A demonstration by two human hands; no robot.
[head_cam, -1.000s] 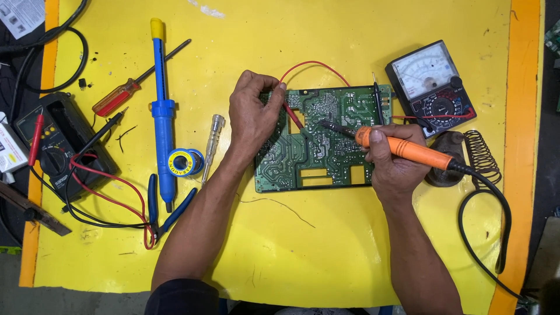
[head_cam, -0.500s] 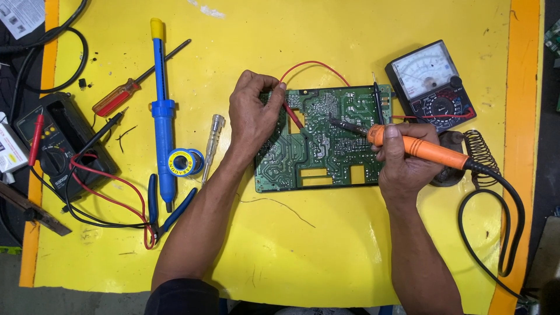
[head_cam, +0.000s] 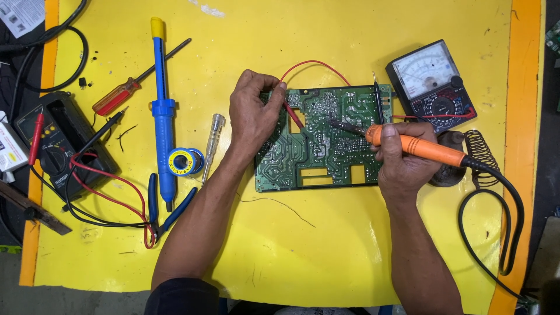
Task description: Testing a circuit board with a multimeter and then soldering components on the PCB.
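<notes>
1. The left hand (head_cam: 252,116) is pinching a red wire (head_cam: 293,115) between thumb and fingertips, holding its lower end down on the green circuit board (head_cam: 318,140), which is lying solder-side up in the middle of the yellow mat (head_cam: 350,245). If that pinch is loosening, the wire end is likely to lift off its spot.
2. The right hand (head_cam: 403,162) is wrapped shut around the orange handle of a soldering iron (head_cam: 408,144), its dark tip hovering over the board's middle, apart from the wire end. A wobble here is risking a bridge between close traces — the copper pattern is dense there.
3. The fingers gripping the wire are sitting near where the tip seems headed, so a burn looks possible.
4. The iron's black cord (head_cam: 501,233) is looping beside the coiled stand (head_cam: 478,153); a snag could be tugging the tip sideways.
5. The analog meter (head_cam: 430,84) is sitting just beyond the board's right corner, with a probe lying across the board's right end — a nudge could be shifting the board.
</notes>
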